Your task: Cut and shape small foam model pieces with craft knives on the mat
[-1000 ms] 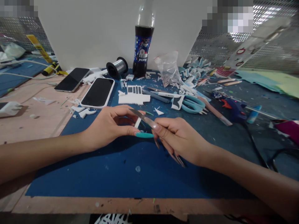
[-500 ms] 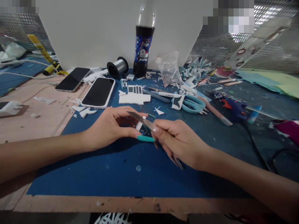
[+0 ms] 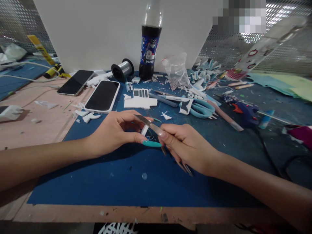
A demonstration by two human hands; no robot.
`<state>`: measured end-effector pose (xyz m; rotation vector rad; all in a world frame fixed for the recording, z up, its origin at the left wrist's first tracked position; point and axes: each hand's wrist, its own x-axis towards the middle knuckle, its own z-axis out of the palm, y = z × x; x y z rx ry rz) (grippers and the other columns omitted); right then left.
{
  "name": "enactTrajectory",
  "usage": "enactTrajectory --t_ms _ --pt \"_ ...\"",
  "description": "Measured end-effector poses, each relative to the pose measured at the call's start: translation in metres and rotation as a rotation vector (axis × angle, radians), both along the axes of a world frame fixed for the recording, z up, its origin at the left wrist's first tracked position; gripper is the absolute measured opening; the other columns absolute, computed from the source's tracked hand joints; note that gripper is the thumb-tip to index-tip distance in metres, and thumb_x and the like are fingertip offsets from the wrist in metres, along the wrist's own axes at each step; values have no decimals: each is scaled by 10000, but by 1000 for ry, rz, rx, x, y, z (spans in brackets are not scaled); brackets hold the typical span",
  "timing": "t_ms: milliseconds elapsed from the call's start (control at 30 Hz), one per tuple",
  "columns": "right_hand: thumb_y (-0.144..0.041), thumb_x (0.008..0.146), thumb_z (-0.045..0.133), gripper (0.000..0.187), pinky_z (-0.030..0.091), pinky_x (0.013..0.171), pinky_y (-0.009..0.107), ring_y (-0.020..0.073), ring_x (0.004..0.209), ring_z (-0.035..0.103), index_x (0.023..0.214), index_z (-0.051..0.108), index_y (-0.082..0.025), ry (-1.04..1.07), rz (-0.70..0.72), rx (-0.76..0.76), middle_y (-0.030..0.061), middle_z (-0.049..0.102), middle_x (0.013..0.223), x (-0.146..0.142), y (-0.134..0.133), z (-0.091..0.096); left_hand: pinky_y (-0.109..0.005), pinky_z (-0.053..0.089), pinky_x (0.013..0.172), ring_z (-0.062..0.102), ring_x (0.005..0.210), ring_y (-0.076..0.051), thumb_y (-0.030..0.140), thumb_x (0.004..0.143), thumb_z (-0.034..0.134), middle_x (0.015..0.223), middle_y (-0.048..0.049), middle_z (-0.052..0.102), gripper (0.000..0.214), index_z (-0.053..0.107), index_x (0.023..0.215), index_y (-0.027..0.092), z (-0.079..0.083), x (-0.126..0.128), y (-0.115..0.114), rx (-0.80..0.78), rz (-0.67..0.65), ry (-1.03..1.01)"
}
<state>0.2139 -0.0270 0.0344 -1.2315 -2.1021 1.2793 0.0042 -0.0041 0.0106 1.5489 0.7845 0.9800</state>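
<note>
The rear end of my blade point(image 3: 148, 123) is hidden inside my right hand point(image 3: 188, 148). Of the small white piece point(image 3: 144, 130) in my left hand point(image 3: 119, 128), some part is covered, so I cannot tell its full shape. The upper edge cuts the top of the bottle point(image 3: 148, 48). My 2 forearms are also cut, at the sides.

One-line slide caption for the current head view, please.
Over a blue mat, the left hand holds a small white piece while the right hand holds a blade close to it.
</note>
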Motion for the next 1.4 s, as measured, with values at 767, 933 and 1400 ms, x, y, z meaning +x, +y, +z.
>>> enactTrajectory --t_ms 767,933,1400 --pt "-382 985 429 383 333 331 158 59 272 435 657 473 -189 26 25 -94 -77 437 387 -4 -1 -2 -179 553 678 678 759 -127 99 580 864 864 -26 735 314 787 864 208 -3 1 0 21 -21 26" --pt "-426 990 415 382 335 327 161 79 285 461 693 479 -195 13 33 -158 -85 413 375 -2 -1 -3 -190 567 720 684 782 -130 79 592 853 875 -19 727 348 784 903 219 -2 0 1 48 -14 12" --pt "-416 1007 361 373 345 335 152 57 266 426 726 476 -198 127 -90 -37 -92 430 369 1 0 -6 -124 577 769 717 817 -90 -10 626 798 877 40 762 366 766 909 219 0 1 0 -141 -51 -137"
